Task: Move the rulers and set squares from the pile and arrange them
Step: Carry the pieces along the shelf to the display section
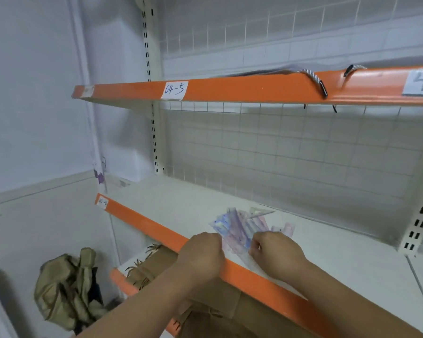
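Note:
A pile of translucent pink, purple and blue rulers and set squares lies fanned out on the white middle shelf near its orange front edge. A clear set square pokes out at the pile's far side. My left hand rests over the orange edge with its fingers curled at the pile's near left corner. My right hand sits at the pile's near right side, fingers bent onto the rulers' near ends. Whether either hand grips a ruler is hidden by the knuckles.
An upper shelf with an orange lip carries a label reading 04-5 and a cord hanging over it. Wire grid backs the shelves. A brown fringed bag lies on the lower shelf and a khaki bag on the floor at left.

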Demonstrator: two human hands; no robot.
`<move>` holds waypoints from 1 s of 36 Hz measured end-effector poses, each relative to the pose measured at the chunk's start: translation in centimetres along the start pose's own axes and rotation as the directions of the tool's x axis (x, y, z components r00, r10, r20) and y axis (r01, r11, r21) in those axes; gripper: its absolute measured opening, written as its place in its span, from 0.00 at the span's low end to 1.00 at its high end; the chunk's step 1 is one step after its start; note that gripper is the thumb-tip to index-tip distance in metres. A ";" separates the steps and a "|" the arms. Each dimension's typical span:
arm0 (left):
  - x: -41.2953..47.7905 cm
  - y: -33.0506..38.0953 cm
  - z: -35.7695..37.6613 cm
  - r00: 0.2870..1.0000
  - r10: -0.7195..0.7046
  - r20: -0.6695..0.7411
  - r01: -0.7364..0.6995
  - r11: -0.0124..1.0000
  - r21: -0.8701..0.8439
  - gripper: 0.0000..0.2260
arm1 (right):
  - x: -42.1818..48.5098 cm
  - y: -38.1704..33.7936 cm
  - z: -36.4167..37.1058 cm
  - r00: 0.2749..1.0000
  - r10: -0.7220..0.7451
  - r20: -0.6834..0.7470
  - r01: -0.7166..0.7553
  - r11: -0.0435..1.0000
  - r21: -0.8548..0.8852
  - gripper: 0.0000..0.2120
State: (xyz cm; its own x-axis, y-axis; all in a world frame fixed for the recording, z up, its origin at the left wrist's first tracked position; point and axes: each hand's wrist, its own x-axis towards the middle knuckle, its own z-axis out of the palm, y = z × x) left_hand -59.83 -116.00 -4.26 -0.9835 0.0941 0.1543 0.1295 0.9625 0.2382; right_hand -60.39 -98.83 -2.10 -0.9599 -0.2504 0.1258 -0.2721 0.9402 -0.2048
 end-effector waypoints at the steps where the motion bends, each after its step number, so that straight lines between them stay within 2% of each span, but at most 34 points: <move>1: 0.6 -0.3 0.2 1.000 -0.009 0.002 0.009 1.000 0.000 0.10 | 0.6 0.1 -0.1 1.000 0.013 0.005 -0.013 1.000 -0.004 0.15; 5: 2.7 -1.3 0.8 0.999 -0.029 0.039 0.029 1.000 -0.006 0.10 | 4.1 1.9 0.6 0.999 0.053 -0.006 -0.053 0.999 -0.014 0.10; 12: 7.0 -2.1 1.0 0.998 -0.057 0.024 0.057 0.998 -0.006 0.10 | 8.5 3.3 1.0 0.999 0.033 -0.012 -0.034 0.996 -0.080 0.08; 19: 9.0 -2.6 1.9 0.995 -0.061 0.076 0.058 0.998 0.029 0.10 | 11.0 3.4 2.7 0.995 0.064 0.076 -0.058 0.996 -0.073 0.11; 22: 10.0 -2.9 2.2 0.996 -0.040 0.085 0.036 0.998 0.043 0.10 | 12.2 3.0 3.6 0.989 0.089 0.120 -0.087 0.996 -0.021 0.07; 26: 11.0 -3.2 2.2 0.996 -0.005 0.092 0.001 0.999 0.043 0.11 | 13.4 1.8 4.5 0.977 0.156 0.142 -0.165 0.985 0.055 0.17; 27: 11.3 -3.3 2.2 0.995 0.000 0.096 -0.004 0.999 0.044 0.11 | 13.6 1.5 4.7 0.974 0.173 0.146 -0.184 0.981 0.062 0.18; 30: 11.9 -3.8 2.1 0.993 0.022 0.118 -0.028 0.999 0.047 0.10 | 14.1 1.0 5.1 0.964 0.205 0.168 -0.216 0.975 0.044 0.10; 33: 12.6 -4.2 2.1 0.989 0.052 0.135 -0.061 0.996 0.060 0.10 | 14.6 1.4 5.4 0.949 0.273 0.157 -0.283 0.958 0.044 0.20; 36: 13.3 -4.2 2.1 0.986 0.078 0.145 -0.087 0.994 0.060 0.10 | 14.8 2.0 5.3 0.927 0.333 0.175 -0.347 0.936 0.058 0.17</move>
State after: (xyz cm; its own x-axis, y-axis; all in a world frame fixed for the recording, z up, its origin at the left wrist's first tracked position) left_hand -73.70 -118.25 -5.24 -0.9784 0.2045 0.0313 0.2069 0.9642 0.1661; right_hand -75.49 -101.85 -5.83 -0.9918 0.0403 -0.1210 0.0744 0.9536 -0.2918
